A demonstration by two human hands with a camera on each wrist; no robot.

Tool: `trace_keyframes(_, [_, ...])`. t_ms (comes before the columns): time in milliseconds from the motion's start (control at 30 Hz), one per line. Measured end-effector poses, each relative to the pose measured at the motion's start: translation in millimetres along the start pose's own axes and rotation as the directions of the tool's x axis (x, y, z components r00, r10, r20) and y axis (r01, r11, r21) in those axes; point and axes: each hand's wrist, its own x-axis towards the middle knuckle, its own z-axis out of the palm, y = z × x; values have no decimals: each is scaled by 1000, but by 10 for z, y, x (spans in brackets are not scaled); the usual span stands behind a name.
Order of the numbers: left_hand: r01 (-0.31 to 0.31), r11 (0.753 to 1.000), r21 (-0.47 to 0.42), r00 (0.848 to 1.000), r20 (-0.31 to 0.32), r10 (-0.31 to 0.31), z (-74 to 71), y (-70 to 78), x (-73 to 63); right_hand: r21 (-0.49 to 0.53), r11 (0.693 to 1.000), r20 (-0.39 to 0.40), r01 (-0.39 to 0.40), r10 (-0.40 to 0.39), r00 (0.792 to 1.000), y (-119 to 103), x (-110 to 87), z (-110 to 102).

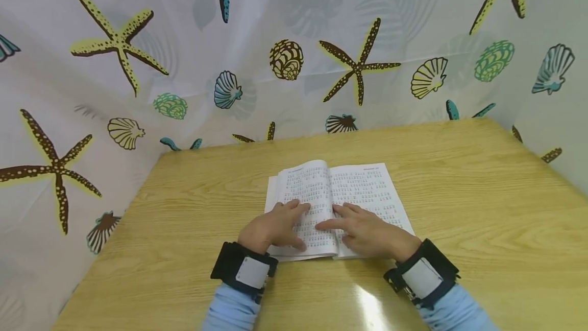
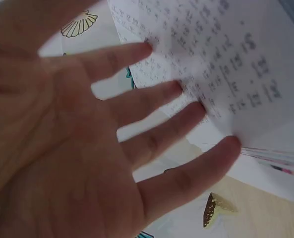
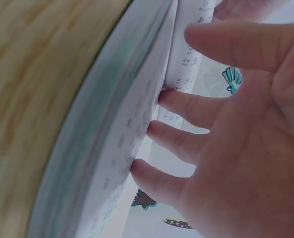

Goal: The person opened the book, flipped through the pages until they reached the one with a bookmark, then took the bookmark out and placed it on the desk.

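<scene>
An open book (image 1: 367, 183) with printed text lies on the wooden table. On its left page rests my left hand (image 1: 274, 226); in the left wrist view the fingers (image 2: 151, 141) are spread, with their tips against the paper. My right hand (image 1: 374, 231) lies over the right page near the fold, its thumb reaching across toward the left page. The right wrist view shows its fingertips touching the page close to the spine, and the thick edge of the book's pages (image 3: 102, 114). Neither hand grips anything.
The wooden table (image 1: 197, 198) extends on all sides of the book. Behind and to the left hangs a white cloth (image 1: 257, 29) printed with starfish and shells. Both wrists wear black straps (image 1: 245, 269) over light blue sleeves (image 1: 231, 308).
</scene>
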Motion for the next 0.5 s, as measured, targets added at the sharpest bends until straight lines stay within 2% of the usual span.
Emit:
trace_keyframes(67, [39,999,19,999,2,-39,17,17,4,-8,1000,-5,4,-4,1000,-1,0,-2])
trace_keyframes(133, [53,998,30,999,-14,-53,25,33,5,-9,1000,-7,5,-5,1000,-2,0,-5])
trace_keyframes(300, [54,998,35,998,-20,-53,30,48,4,-22,1000,-11,-10,9,1000,1,1,-5])
trace_keyframes(500, [54,998,31,998,-14,-54,32,47,14,-126,987,-72,-101,93,993,44,-23,-12])
